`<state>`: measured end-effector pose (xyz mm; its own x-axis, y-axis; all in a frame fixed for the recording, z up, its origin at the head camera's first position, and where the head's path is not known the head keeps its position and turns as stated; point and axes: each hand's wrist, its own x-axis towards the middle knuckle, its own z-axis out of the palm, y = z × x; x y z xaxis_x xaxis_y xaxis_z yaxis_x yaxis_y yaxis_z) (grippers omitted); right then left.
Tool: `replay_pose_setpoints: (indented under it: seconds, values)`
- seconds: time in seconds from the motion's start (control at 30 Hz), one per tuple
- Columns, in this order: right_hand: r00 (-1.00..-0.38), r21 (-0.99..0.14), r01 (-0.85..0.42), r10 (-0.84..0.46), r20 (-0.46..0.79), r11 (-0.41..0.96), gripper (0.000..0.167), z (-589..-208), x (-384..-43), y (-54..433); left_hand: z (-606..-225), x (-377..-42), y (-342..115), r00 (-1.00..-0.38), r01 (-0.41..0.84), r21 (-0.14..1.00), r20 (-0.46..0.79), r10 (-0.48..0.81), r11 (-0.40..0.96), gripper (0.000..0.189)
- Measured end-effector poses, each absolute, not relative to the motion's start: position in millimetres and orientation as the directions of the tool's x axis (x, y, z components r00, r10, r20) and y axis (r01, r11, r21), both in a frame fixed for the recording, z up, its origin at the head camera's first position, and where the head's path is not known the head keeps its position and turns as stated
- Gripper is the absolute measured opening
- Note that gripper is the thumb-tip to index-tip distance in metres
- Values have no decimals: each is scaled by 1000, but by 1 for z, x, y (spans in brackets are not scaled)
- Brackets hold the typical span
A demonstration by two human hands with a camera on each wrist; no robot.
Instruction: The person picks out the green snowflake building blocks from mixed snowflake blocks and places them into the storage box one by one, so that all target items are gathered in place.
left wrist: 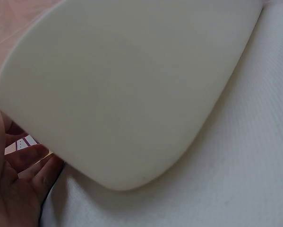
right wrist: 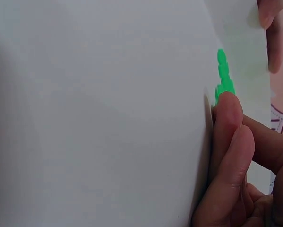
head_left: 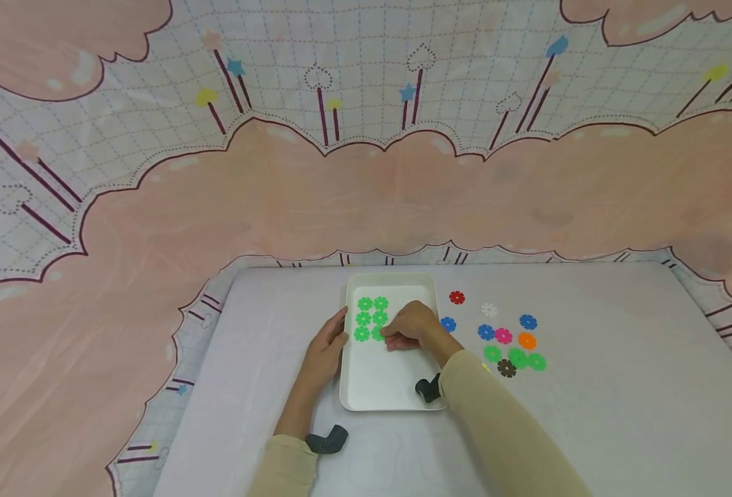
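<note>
A: What is met first at the near end of the tray (head_left: 378,378)?

B: A bare stretch of floor. The tray's long axis is pointed away from the person, and its near right corner is overhung by a dark wrist mount (head_left: 428,389).

A: How is the left hand (head_left: 326,352) posed?

B: It is reached up along the left side. Thumb and fingers are spread apart, with their tips rested against the rim.

A: And where is the green disc being handled?

B: The green disc (head_left: 375,333) is set flat in the tray, in the nearest row and the right-hand column of a green group. It is partly covered from its right by the fingertips of the right hand (head_left: 414,327), so it lies just leftward of the grip. By judgement, any shift of it would be governed by that relation. No long axis is offered by the round shape.

A: Which hand is nearer, and is the disc pinched?

B: The right; it is brought in across the right rim, knuckles raised, fingers bent and bunched leftward. Whether the disc is pinched or merely pressed cannot be told.

A: And beyond?

B: One neighbour is seen to its left, four discs (head_left: 380,317) farther off. Outside, to the right, loose discs (head_left: 503,336) are scattered, the red one farthest.
</note>
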<state>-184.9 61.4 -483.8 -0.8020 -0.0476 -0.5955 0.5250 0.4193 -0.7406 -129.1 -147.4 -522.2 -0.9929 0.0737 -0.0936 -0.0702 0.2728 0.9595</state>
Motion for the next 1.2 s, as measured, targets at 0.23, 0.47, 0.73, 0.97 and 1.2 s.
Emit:
replay_pose_setpoints:
  seconds: [0.23,0.47,0.73,0.97,1.2]
  values:
    - [-795,-734,534,-46,-605,420,16,-485,-185,61,-523,-129,-148,-993,-63,962,-87,79,266,51]
    - [-786,-724,546,-44,-617,421,16,-483,-186,60,-523,-130,-149,-993,-58,964,-83,86,259,51]
    - [-806,-750,490,-98,-584,446,14,-476,-184,63,-523,-130,-149,-993,-62,967,-85,85,248,52]
    - [-853,-790,334,-192,-485,514,15,-452,-185,77,-525,-131,-149,-993,-64,968,-87,84,243,51]
    - [-874,-776,219,-235,-426,591,24,-431,-180,104,-525,-130,-150,-992,-62,972,-86,96,227,51]
